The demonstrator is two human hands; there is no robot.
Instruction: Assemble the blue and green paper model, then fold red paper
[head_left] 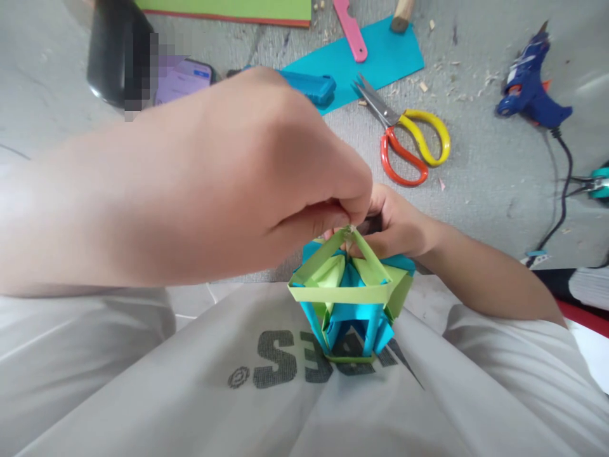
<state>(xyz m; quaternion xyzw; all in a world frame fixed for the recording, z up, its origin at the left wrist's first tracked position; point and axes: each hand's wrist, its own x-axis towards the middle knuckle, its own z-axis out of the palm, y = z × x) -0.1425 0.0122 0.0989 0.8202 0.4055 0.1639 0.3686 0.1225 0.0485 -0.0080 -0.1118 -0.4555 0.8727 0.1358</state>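
A small lantern-like frame of folded green and blue paper strips (340, 294) hangs over the person's light shirt. My left hand (304, 165) reaches across from the left, its thumb and index finger pinched at the peak where the green strips meet. Behind that peak is my right hand (394, 222), coming from the right with fingers curled around the far side of the paper frame. Some of the right fingertips are hidden by the left hand and the paper.
Scissors with red and yellow handles (413, 143) lie beyond the hands, by blue paper (394, 47), a blue cutter (311, 87) and a pink tool (351, 32). A blue glue gun (533, 86) and its cord are at right. A phone (185, 79) lies upper left.
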